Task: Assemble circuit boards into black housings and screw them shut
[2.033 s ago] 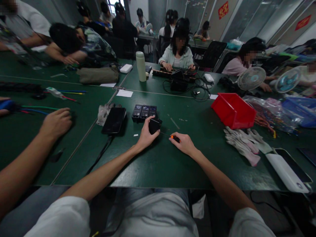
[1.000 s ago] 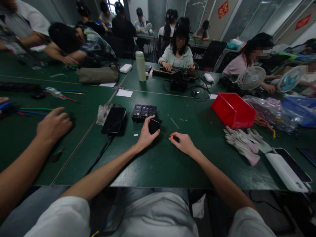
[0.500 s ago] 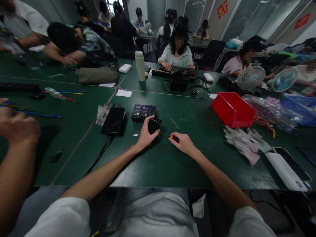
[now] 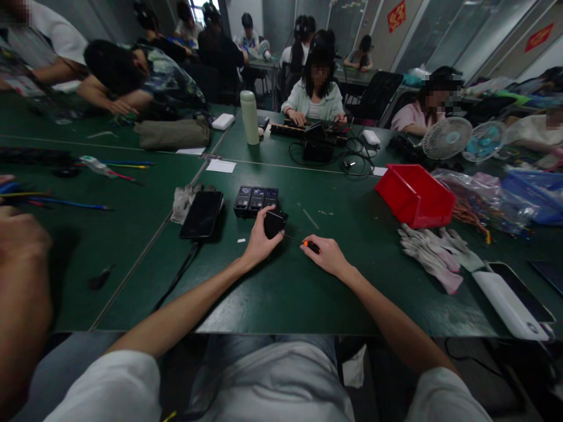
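Note:
My left hand (image 4: pixel 259 239) is closed around a small black box-shaped module (image 4: pixel 275 223), held just above the green table. In my right hand (image 4: pixel 329 255) is a screwdriver (image 4: pixel 311 246) with an orange and black handle. Its thin shaft points left, and the tip reaches the module's right side; whether it sits in a screw I cannot tell. Right behind my left hand stands a row of three black modules (image 4: pixel 256 199), partly covered by my fingers. A black smartphone (image 4: pixel 201 214) with a cable lies to the left, resting against a pale work glove (image 4: pixel 181 205).
To the right are a red bin (image 4: pixel 416 196), work gloves (image 4: pixel 433 258), a white power bank (image 4: pixel 510 305) and bagged wires (image 4: pixel 488 202). A green bottle (image 4: pixel 250 117) stands farther back. A co-worker's arm (image 4: pixel 21 281) is at the left, near coloured wires (image 4: pixel 65 203).
My hands, the module and the screwdriver stay in place. The co-worker's hand at the left has shifted down and left, and a fan's head at the right has turned.

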Tool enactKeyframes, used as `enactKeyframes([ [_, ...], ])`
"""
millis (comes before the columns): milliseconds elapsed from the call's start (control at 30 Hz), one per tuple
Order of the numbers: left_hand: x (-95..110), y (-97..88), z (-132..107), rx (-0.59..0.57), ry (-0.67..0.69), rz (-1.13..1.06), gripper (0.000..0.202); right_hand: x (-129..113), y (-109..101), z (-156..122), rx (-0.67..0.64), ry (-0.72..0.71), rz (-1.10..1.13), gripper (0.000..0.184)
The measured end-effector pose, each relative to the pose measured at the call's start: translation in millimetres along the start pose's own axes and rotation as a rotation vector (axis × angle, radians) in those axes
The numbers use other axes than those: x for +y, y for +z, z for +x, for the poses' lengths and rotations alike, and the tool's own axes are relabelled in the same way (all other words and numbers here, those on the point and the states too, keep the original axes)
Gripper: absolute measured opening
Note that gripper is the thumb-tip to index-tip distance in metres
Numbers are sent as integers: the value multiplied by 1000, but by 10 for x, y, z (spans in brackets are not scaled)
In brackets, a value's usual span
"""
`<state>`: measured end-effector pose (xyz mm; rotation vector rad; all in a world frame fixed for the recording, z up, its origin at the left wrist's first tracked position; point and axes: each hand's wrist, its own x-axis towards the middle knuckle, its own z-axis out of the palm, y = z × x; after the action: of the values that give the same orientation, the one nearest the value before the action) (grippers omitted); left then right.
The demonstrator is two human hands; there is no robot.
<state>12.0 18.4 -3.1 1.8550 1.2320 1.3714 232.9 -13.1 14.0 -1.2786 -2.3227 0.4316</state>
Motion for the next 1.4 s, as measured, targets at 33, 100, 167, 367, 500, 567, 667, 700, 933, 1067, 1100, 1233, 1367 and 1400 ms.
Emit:
enactKeyframes([
  [33,1,-1,0,2,2,0,64,-1,0,-1,0,-1,3,25],
  [100,4,-3,1,3,7,0,64,-1,1,-3,-6,-4,9,26],
  [167,5,-5,1,1,8,3,63,1,4,-3,-7,-6,10,26],
  [367,-12,-3,-4,4,15,1,64,17,21,3,9,-7,2,25],
  [500,-18,0,-5,4,11,4,64,11,8,4,0,-10,7,26],
  [567,-21,2,-3,6,12,8,64,7,-1,4,-2,-14,12,27],
  [667,-26,2,-1,5,17,14,64,10,-7,4,-4,-23,18,29],
  [700,-27,2,-1,4,18,16,64,15,-6,4,-7,-24,19,29],
  [933,-23,-7,-7,-5,12,15,64,63,20,3,-17,-31,21,31],
  [1067,-21,-9,-8,-2,15,18,64,57,15,4,-18,-29,29,31],
  [1100,-20,-9,-8,-2,15,21,63,50,13,4,-17,-28,36,31],
  [1233,-15,-4,-11,1,28,33,63,31,16,-3,50,4,84,30],
  [1367,-7,-5,-13,0,23,29,63,57,34,-14,112,1,128,26],
  [1400,-4,-6,-13,0,22,27,63,67,38,-16,117,-10,118,24],
])
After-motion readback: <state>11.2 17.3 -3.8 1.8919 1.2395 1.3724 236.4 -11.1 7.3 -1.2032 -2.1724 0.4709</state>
